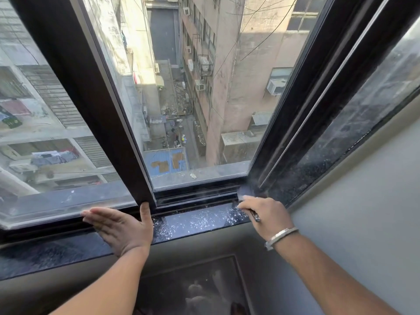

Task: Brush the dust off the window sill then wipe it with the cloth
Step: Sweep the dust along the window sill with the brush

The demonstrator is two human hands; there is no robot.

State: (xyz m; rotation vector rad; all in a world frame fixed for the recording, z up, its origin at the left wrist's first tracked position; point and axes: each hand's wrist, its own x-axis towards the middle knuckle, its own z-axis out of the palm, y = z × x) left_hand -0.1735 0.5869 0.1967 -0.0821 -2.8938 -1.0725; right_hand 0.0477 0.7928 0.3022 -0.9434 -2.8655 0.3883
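Observation:
The dark stone window sill (200, 226) runs across the middle of the view, speckled with white dust and grit between my hands. My left hand (120, 228) lies flat and open against the bottom of the dark sliding window frame (106, 123), thumb up on the frame's edge. My right hand (266, 214) is closed around a small dark brush (254, 215) at the sill's right corner, where the bristles are blurred against the window track (200, 196). A metal bangle sits on that wrist. No cloth is visible.
The window stands open onto a deep drop between buildings. The right side frame (318, 123) and its dusty stone reveal (354, 133) slant up to the right. A grey wall (363, 212) lies right of my arm, and a dark glossy surface (200, 285) below the sill.

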